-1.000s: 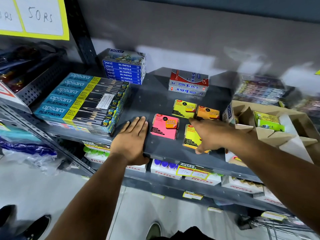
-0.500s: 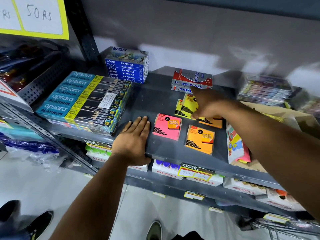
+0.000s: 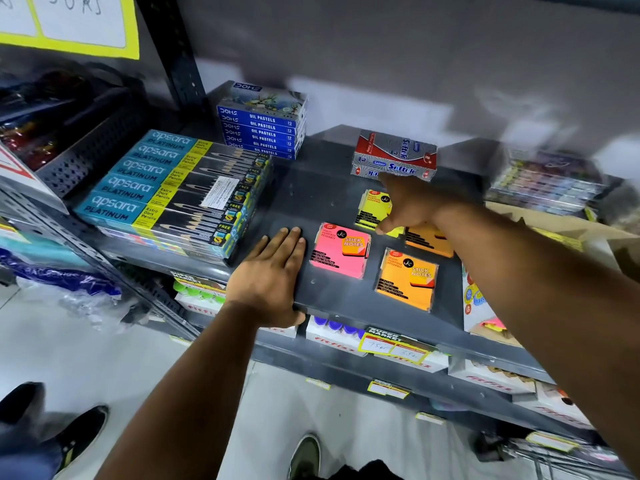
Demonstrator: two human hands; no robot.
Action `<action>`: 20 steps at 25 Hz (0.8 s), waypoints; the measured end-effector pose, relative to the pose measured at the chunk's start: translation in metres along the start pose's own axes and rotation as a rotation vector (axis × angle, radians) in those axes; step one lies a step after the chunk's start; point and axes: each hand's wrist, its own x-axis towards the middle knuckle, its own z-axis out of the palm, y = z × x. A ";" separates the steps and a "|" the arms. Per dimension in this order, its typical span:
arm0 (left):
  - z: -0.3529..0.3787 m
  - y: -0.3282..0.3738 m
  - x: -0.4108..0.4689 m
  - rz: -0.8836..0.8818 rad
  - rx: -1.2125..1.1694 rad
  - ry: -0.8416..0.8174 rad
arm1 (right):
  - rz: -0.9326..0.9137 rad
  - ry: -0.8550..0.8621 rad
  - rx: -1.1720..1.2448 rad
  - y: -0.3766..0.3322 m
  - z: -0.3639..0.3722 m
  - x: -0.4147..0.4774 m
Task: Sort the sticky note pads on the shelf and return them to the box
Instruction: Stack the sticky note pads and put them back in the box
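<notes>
Four sticky note pads lie on the dark shelf (image 3: 322,202). A pink pad (image 3: 341,250) and an orange pad (image 3: 406,279) sit near the front edge. Behind them are a yellow pad (image 3: 371,210) and a second orange pad (image 3: 427,241), which my right forearm partly hides. My right hand (image 3: 412,206) lies over the yellow pad, thumb at its near edge and fingers stretched across it toward the back. My left hand (image 3: 272,275) rests flat on the shelf's front edge, just left of the pink pad. The cardboard box (image 3: 561,230) stands at the right, blurred.
A silver-red Softek box (image 3: 396,157) stands just beyond my right fingertips. Stacked Apsara pencil boxes (image 3: 173,192) and Doms oil pastel boxes (image 3: 263,123) fill the shelf's left. More packs (image 3: 543,185) are stacked at the back right. A lower shelf holds white boxes (image 3: 336,336).
My right hand carried a yellow pad from the front of the shelf to the back, uncovering the front orange pad. It now reaches a little farther back. My left hand stayed put.
</notes>
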 end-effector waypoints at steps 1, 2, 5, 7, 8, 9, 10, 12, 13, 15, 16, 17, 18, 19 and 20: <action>-0.001 0.000 0.000 0.004 -0.005 0.001 | -0.005 0.024 -0.011 -0.002 -0.004 -0.006; -0.001 -0.001 0.000 0.009 -0.008 -0.002 | -0.010 0.055 -0.033 -0.004 -0.007 -0.015; -0.002 -0.001 0.001 0.015 0.010 -0.002 | -0.024 -0.017 -0.144 -0.009 -0.003 -0.053; -0.001 -0.001 0.001 0.014 0.035 -0.005 | -0.025 -0.186 -0.229 -0.010 0.012 -0.080; 0.000 -0.001 0.002 0.012 0.047 -0.010 | -0.015 -0.224 -0.249 -0.010 0.020 -0.091; 0.001 -0.001 0.003 0.012 0.057 -0.016 | -0.007 -0.222 -0.254 -0.009 0.025 -0.099; 0.002 -0.001 0.003 0.012 0.063 -0.024 | 0.001 -0.192 -0.250 -0.009 0.029 -0.104; 0.003 -0.001 0.005 0.010 0.069 -0.035 | 0.014 -0.120 -0.243 -0.008 0.035 -0.107; 0.003 -0.001 0.005 0.008 0.069 -0.038 | 0.015 -0.101 -0.243 -0.008 0.036 -0.107; 0.003 -0.001 0.005 0.008 0.068 -0.049 | 0.005 -0.084 -0.249 -0.009 0.039 -0.108; 0.003 -0.001 0.006 0.008 0.066 -0.053 | 0.003 -0.077 -0.257 -0.009 0.040 -0.108; 0.002 -0.001 0.006 0.008 0.063 -0.056 | 0.001 -0.073 -0.265 -0.009 0.039 -0.109; 0.002 -0.001 0.006 0.006 0.060 -0.059 | 0.000 -0.071 -0.275 -0.008 0.036 -0.109; 0.001 -0.001 0.006 0.004 0.058 -0.060 | 0.004 -0.066 -0.277 -0.006 0.031 -0.109; 0.000 -0.001 0.005 0.004 0.057 -0.059 | 0.016 -0.059 -0.272 -0.003 0.022 -0.107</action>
